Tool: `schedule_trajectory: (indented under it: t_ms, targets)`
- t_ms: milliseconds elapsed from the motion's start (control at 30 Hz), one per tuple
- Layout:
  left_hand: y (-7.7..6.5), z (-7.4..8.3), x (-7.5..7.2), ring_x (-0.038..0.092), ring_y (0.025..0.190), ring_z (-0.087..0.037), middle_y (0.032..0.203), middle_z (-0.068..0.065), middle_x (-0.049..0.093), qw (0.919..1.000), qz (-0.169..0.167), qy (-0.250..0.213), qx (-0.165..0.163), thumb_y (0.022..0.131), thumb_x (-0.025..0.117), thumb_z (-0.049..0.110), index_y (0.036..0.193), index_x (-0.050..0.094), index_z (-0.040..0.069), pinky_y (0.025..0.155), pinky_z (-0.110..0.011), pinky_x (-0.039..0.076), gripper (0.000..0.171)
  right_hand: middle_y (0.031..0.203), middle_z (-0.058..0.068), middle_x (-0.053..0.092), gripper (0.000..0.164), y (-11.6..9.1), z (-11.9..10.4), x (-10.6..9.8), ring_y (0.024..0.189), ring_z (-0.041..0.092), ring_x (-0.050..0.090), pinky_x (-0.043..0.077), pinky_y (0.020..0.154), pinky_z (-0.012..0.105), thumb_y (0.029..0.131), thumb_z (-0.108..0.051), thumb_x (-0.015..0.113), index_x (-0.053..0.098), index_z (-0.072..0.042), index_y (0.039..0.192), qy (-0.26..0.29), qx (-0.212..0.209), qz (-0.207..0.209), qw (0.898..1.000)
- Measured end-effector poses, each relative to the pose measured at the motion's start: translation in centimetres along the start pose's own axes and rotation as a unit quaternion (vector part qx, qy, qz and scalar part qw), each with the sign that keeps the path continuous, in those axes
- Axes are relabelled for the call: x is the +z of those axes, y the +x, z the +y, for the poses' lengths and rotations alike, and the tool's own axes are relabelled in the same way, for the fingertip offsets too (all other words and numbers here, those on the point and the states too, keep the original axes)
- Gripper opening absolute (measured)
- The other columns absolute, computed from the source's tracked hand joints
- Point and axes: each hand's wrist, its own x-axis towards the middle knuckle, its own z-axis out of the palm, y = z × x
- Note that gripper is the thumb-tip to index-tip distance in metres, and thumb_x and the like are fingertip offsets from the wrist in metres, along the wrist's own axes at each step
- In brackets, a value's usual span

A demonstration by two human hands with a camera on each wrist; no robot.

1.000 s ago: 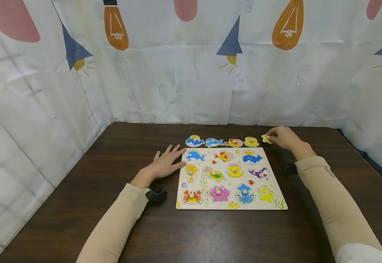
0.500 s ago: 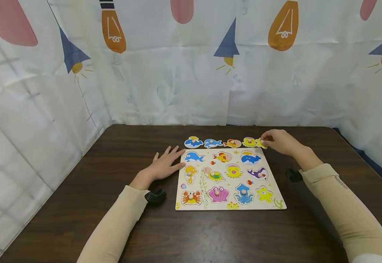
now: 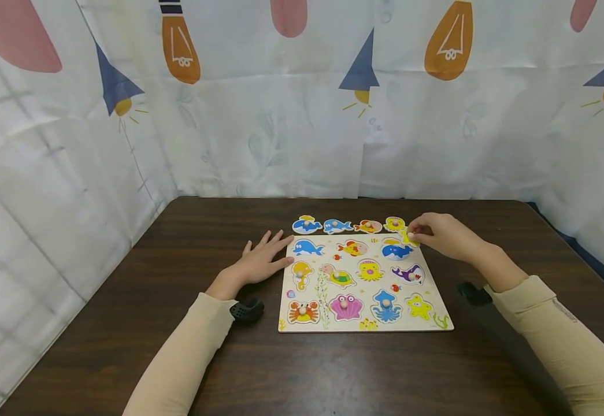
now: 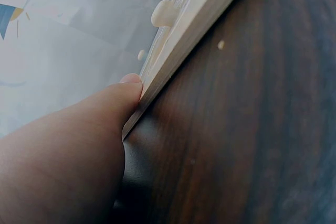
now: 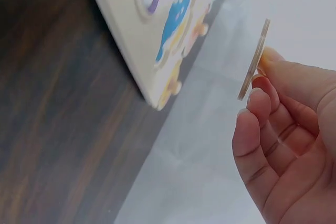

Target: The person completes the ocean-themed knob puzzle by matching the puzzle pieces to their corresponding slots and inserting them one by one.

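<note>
My right hand pinches a yellow starfish puzzle piece by its knob, over the far right corner of the wooden puzzle board. In the right wrist view the starfish piece shows edge-on between thumb and fingers, raised off the board. My left hand lies with spread fingers at the board's left edge. Its thumb touches the board's side in the left wrist view. A printed yellow starfish recess sits at the board's near right.
Behind the board lie knobbed pieces in a row: a blue whale, a blue dolphin-like fish, a red-yellow fish and a yellow octopus. Knobbed crab, shell and squid pieces sit in the board on the brown table.
My right hand has brought the starfish piece left and nearer, from the far right of the row of pieces to the board's far right corner. The left hand stays put.
</note>
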Motion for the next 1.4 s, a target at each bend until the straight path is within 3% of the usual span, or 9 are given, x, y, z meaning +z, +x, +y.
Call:
schedule_trajectory:
  t_ms: [400, 767, 1133, 1400]
  targets:
    - [0.0, 0.0, 0.1, 0.0, 0.156, -0.039, 0.171, -0.014, 0.012, 1.0, 0.002, 0.0, 0.0, 0.106, 0.049, 0.053, 0.165, 0.025, 0.021, 0.114, -0.073, -0.004, 0.071, 0.092, -0.001, 0.065, 0.018, -2.4, -1.9, 0.2, 0.078, 0.017, 0.056, 0.054, 0.069, 0.031, 0.095, -0.009, 0.075, 0.073, -0.001, 0.111, 0.006, -0.031, -0.012, 0.999]
    - [-0.1, -0.1, 0.1, 0.0, 0.156, -0.039, 0.17, -0.014, 0.012, 1.0, 0.002, -0.003, -0.001, 0.106, 0.049, 0.053, 0.165, 0.025, 0.021, 0.114, -0.073, -0.004, 0.072, 0.085, -0.01, 0.061, 0.014, -4.7, -2.8, 1.4, 0.073, 0.011, 0.053, 0.046, 0.058, 0.025, 0.091, -0.009, 0.078, 0.075, -0.009, 0.105, 0.014, -0.069, -0.063, 0.996]
    - [-0.1, -0.1, 0.2, 0.0, 0.156, -0.039, 0.17, -0.014, 0.012, 1.0, -0.001, -0.002, 0.0, 0.106, 0.049, 0.052, 0.166, 0.025, 0.02, 0.114, -0.073, -0.004, 0.072, 0.085, -0.011, 0.063, 0.014, -6.1, -3.0, 2.1, 0.072, 0.009, 0.053, 0.047, 0.058, 0.023, 0.089, -0.01, 0.08, 0.076, -0.01, 0.103, 0.016, -0.05, -0.096, 0.994]
    - [-0.1, 0.0, -0.1, -0.001, 0.156, -0.037, 0.171, -0.013, 0.011, 1.0, -0.004, 0.0, -0.002, 0.106, 0.048, 0.054, 0.166, 0.023, 0.022, 0.115, -0.071, -0.004, 0.072, 0.084, -0.011, 0.062, 0.012, -7.2, -2.8, 2.4, 0.07, 0.005, 0.05, 0.045, 0.056, 0.023, 0.089, -0.008, 0.08, 0.077, -0.013, 0.099, 0.018, -0.063, -0.116, 0.991]
